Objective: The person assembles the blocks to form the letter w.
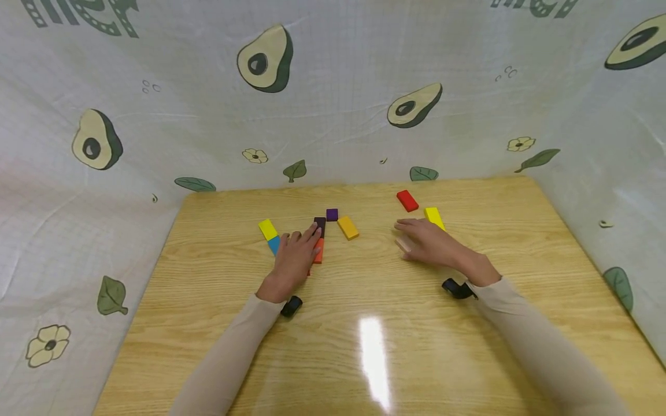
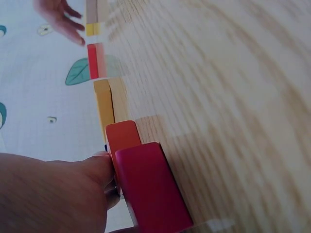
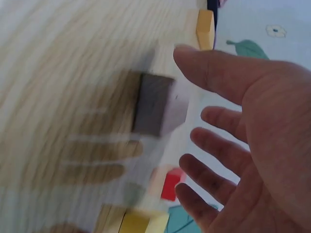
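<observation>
A careless nudge from the left hand could skew the dark block and orange-red block, centre frame.
Whether its fingers clamp them I cannot tell; the right hand's fingers stand apart. Nine blocks: those, two yellow, one each blue, purple, orange, red, crimson; perhaps a brown tenth, blurred.

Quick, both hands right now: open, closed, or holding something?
Left hand: touching the orange-red block, fingers over the dark block; whether it grips either cannot be told.
Right hand: open, holding nothing.
</observation>
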### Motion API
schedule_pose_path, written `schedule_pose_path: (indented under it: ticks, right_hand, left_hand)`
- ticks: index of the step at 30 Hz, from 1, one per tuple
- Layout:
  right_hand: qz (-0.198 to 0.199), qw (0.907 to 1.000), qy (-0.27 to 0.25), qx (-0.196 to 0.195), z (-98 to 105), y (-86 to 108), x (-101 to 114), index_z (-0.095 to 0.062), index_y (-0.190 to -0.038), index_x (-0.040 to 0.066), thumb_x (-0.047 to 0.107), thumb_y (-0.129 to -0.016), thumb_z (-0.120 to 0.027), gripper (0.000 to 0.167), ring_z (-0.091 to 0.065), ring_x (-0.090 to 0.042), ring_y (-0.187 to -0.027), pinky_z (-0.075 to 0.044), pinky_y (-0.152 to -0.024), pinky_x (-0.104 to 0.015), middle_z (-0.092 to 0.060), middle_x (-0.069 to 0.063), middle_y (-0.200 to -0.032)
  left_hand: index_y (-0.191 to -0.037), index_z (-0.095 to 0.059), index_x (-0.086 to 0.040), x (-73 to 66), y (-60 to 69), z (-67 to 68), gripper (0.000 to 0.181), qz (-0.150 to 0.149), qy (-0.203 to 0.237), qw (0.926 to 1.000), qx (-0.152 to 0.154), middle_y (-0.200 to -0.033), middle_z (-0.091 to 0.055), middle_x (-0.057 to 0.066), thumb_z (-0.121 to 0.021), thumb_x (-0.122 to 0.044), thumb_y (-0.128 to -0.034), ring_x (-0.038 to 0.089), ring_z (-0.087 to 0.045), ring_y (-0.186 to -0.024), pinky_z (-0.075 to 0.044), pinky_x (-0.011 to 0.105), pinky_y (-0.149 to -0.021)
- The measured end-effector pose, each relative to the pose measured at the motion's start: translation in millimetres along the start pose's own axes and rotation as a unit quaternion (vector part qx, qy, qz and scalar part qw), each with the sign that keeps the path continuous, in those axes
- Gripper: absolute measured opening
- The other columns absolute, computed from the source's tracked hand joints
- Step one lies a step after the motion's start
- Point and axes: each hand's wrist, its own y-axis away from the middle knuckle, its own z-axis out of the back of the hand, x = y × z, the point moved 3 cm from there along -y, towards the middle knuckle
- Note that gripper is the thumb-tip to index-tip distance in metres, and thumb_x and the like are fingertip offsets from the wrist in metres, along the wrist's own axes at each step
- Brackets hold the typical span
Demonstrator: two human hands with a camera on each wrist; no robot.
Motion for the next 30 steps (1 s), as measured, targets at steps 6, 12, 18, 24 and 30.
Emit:
schedule_pose_path:
  ticks: [6, 12, 18, 24, 30]
  right_hand:
    - [0.009, 0.9998, -0.008, 0.018, -0.1, 13.3, -6.2, -0.050, -0.153, -0.008, 0.007, -0.090, -0.081, 0.071, -0.043, -0.051, -0.145, -0.037, -0.116, -0.065, -0.047, -0.028, -0.158]
    - [0.018, 0.9991, -0.019, 0.033, -1.5, 19.5, -7.9, -0.050, -0.154, -0.007, -0.011, -0.086, -0.062, 0.069, -0.044, -0.050, -0.143, -0.041, -0.112, -0.065, -0.048, -0.025, -0.159]
    - [0.040, 0.9989, -0.002, 0.023, -1.5, 19.9, -7.9, -0.053, -0.150, -0.009, -0.014, -0.088, -0.060, 0.063, -0.047, -0.049, -0.141, -0.042, -0.112, -0.063, -0.053, -0.025, -0.155]
    - [0.052, 0.9986, 0.010, 0.001, -1.3, 16.3, -8.6, -0.061, -0.143, -0.009, -0.003, -0.092, -0.076, 0.053, -0.054, -0.047, -0.132, -0.046, -0.107, -0.062, -0.062, -0.024, -0.144]
    - [0.054, 0.9985, 0.000, -0.009, -4.5, 11.3, -2.6, -0.063, -0.142, -0.007, 0.007, -0.093, -0.081, 0.054, -0.056, -0.045, -0.129, -0.047, -0.106, -0.059, -0.063, -0.023, -0.142]
  left_hand:
    - [-0.162, -0.044, -0.009, 0.3, 0.5, -0.8, 0.052, 0.000, 0.011, 0.9999, 0.000, -0.170, -0.037, 0.007, -0.047, -0.030, -0.1145, 0.037, -0.054, -0.131, -0.038, 0.055, -0.111]
    - [-0.162, -0.045, -0.008, -0.7, 2.3, 2.3, 0.051, -0.002, 0.009, 0.9999, -0.004, -0.170, -0.038, 0.008, -0.047, -0.029, -0.1148, 0.036, -0.053, -0.131, -0.039, 0.054, -0.112]
    - [-0.161, -0.047, -0.009, -1.0, 3.5, 1.2, 0.050, -0.007, 0.005, 0.9997, -0.025, -0.169, -0.040, 0.007, -0.047, -0.030, -0.1149, 0.035, -0.055, -0.129, -0.039, 0.054, -0.111]
    - [-0.162, -0.045, -0.009, -0.2, 1.1, -1.6, 0.052, -0.002, 0.013, 0.9999, -0.009, -0.170, -0.038, 0.007, -0.047, -0.030, -0.1145, 0.036, -0.054, -0.131, -0.039, 0.055, -0.112]
    - [-0.162, -0.044, -0.009, 0.9, -0.4, -1.4, 0.052, -0.003, 0.012, 0.9999, -0.004, -0.171, -0.037, 0.007, -0.046, -0.030, -0.1147, 0.037, -0.054, -0.131, -0.039, 0.055, -0.111]
